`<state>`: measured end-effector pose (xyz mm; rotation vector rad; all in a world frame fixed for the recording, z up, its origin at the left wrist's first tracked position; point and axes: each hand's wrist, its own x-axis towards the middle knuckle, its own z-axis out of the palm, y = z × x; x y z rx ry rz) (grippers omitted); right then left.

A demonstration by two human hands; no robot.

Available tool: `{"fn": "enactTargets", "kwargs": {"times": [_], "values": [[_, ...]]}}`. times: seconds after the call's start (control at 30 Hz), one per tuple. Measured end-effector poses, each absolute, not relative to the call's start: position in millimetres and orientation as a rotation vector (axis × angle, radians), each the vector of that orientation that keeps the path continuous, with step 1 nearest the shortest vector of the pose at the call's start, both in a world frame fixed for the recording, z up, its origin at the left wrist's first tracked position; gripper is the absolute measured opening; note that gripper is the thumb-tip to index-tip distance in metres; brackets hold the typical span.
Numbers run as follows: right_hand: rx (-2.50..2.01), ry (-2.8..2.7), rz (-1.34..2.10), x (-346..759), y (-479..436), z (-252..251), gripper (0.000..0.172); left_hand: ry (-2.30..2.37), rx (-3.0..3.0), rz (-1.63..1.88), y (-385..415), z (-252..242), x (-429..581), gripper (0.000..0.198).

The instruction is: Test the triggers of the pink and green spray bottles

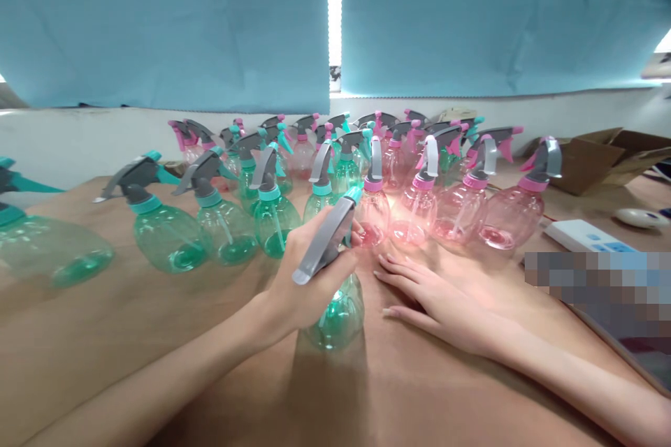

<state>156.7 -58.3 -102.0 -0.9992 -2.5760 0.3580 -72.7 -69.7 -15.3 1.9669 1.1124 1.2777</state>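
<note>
My left hand (307,279) is wrapped round the neck of a green spray bottle (335,314) with a grey trigger, which stands on the brown table (157,335) close in front of me. My right hand (430,297) lies flat on the table just right of that bottle, fingers stretched out and apart, holding nothing. Behind both hands stand rows of the same bottles: green ones (272,216) to the left, pink ones (466,206) to the right.
More green bottles (49,248) stand at the far left. An open cardboard box (597,160) sits at the back right, with a white flat device (587,236) and a white oval object (642,216) near it. Blue curtains (168,21) hang behind the table.
</note>
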Motion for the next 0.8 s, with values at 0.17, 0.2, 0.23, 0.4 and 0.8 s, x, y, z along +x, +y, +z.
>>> {"fn": "enactTargets", "kwargs": {"times": [0.17,0.2,0.23,0.4,0.8], "values": [[-1.012,-2.591,0.345,156.2,-59.1,-100.6,0.057,1.108,1.955,1.244,-70.8,-15.5,-73.8,0.006],[-1.017,-2.595,0.339,156.0,-59.4,-100.2,0.057,1.107,1.963,1.243,-71.0,-15.0,-73.9,0.004],[-1.017,-2.597,0.336,155.9,-59.6,-99.7,0.057,1.107,1.972,1.242,-71.1,-14.4,-74.1,0.003],[-1.014,-2.594,0.326,155.5,-60.5,-96.3,0.056,1.129,2.019,1.244,-70.5,-13.0,-73.4,0.007],[-0.993,-2.632,0.202,155.0,-61.5,-92.8,0.056,1.133,2.044,1.327,-69.7,-25.6,-71.0,0.033]]}}
